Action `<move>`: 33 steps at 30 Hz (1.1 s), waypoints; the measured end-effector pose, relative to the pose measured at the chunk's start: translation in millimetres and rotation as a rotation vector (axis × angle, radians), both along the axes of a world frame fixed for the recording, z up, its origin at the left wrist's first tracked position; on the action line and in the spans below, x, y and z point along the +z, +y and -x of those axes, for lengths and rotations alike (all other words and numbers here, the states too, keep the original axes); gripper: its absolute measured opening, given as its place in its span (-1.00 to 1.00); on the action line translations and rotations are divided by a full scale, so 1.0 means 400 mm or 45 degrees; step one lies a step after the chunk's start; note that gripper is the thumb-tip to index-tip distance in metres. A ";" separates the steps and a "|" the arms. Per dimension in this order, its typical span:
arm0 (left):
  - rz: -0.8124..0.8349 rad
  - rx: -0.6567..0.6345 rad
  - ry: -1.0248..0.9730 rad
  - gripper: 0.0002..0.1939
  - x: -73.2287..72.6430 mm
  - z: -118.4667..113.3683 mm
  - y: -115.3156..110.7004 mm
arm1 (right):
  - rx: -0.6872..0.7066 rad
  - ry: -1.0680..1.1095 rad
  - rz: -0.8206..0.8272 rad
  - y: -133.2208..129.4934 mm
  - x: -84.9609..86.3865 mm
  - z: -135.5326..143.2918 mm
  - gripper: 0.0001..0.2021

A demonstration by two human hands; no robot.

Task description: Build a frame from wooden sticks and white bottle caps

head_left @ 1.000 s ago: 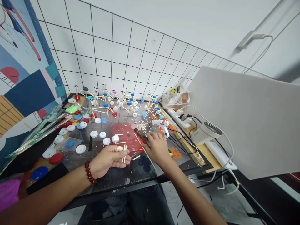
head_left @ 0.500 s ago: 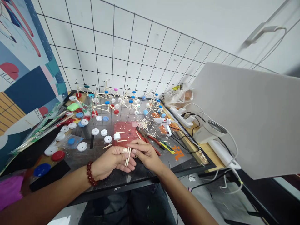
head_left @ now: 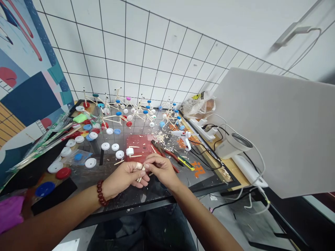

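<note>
Forearm (head_left: 57, 213) on the person's left slants up from the lower left, a beaded bracelet (head_left: 101, 194) at its wrist. The left hand (head_left: 128, 176), palm half upturned, pinches short wooden sticks (head_left: 142, 172) between thumb and fingers above the counter (head_left: 119, 206). The right hand (head_left: 162, 170) angles in, fingers bunched at the sticks' upper ends; whether they grip cannot be told. Pliers (head_left: 171, 155) lie just beyond.

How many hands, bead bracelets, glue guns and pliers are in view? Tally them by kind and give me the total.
Hands: 2 (the left hand and the right hand)
Bead bracelet: 1
White glue gun: 1
Red-handled pliers: 1
Total: 5
</note>
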State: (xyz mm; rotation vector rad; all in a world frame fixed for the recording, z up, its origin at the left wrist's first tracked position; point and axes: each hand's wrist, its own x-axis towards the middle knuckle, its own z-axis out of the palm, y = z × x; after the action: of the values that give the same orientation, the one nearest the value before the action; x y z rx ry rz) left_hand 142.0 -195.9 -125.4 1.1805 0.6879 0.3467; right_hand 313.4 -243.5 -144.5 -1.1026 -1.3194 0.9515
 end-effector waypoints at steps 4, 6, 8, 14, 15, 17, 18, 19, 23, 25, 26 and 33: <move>-0.006 0.017 -0.003 -0.52 0.000 -0.004 -0.006 | -0.208 -0.125 -0.021 -0.004 0.023 -0.025 -0.78; 0.008 0.039 -0.002 -0.52 0.000 -0.007 -0.010 | -0.386 -0.460 -0.086 -0.015 0.040 -0.068 -0.82; -0.046 0.066 0.023 -0.54 -0.003 -0.008 -0.011 | -0.496 -0.895 -0.079 -0.031 0.050 -0.123 -0.89; -0.299 0.114 0.061 -0.58 -0.030 -0.006 0.011 | -0.482 -1.548 0.238 -0.064 0.024 -0.219 -0.74; -0.271 0.136 0.047 -0.55 -0.034 -0.005 0.016 | -0.453 -1.605 0.244 -0.063 0.021 -0.218 -0.73; -0.164 0.185 0.024 -0.48 -0.038 -0.003 0.028 | -0.391 -1.740 0.245 -0.053 0.021 -0.209 -0.76; -0.095 0.202 0.017 -0.45 -0.038 -0.003 0.033 | -0.362 -1.802 0.260 -0.047 0.025 -0.205 -0.79; -0.024 0.216 0.011 -0.43 -0.036 -0.002 0.037 | -0.345 -1.845 0.287 -0.039 0.029 -0.202 -0.83; 0.176 0.223 -0.045 -0.47 -0.022 0.002 0.049 | -0.351 -1.623 0.426 -0.022 0.052 -0.216 -0.82; 0.208 0.215 -0.092 -0.53 -0.014 0.004 0.050 | -0.307 -1.212 0.518 -0.029 0.062 -0.225 -0.72; 0.212 0.222 -0.116 -0.56 -0.010 0.005 0.050 | -0.260 -0.939 0.585 -0.036 0.066 -0.226 -0.67; -0.088 0.334 0.059 -0.68 0.066 -0.028 0.074 | 0.020 0.782 0.805 -0.106 0.101 -0.139 -0.62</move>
State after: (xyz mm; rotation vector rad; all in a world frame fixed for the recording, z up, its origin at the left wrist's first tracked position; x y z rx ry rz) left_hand 153.3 -166.1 -99.1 1.1684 0.8802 0.5681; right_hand 368.8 -285.9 -104.1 -1.1211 -0.5283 1.6246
